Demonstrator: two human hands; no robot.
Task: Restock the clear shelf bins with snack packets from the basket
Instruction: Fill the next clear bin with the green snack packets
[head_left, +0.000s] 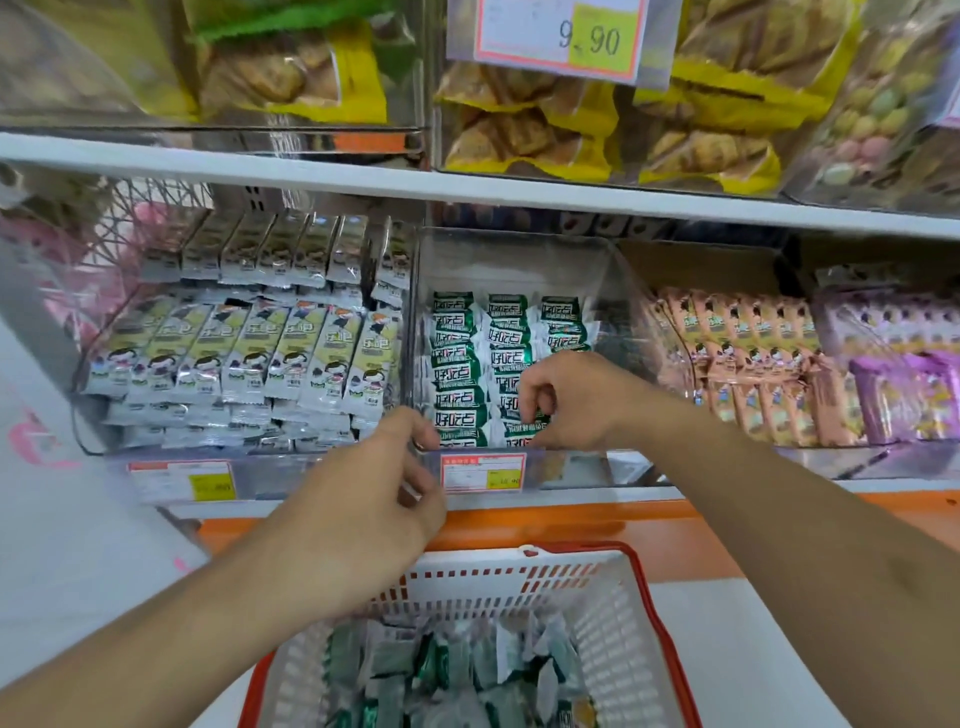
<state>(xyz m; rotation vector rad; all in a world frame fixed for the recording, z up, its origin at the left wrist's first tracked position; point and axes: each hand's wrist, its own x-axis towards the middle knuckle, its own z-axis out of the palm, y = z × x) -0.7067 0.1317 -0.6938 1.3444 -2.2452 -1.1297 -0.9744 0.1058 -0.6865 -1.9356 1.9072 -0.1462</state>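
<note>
Right hand (576, 400) inside the clear bin (519, 260), fingers curled pinching a green packet (524, 423) into its row, apparently to keep labels facing out; left hand (374, 493) loosely curled at the bin's front lip, holding nothing visible; basket (649, 597) of packets below.

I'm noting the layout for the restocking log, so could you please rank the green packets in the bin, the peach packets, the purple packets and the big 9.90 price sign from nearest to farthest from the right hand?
From the right hand:
1. Green packets, under its fingertips in the middle bin.
2. Peach packets, next bin rightward.
3. Purple packets, far right.
4. 9.90 price sign, upper shelf.
</note>
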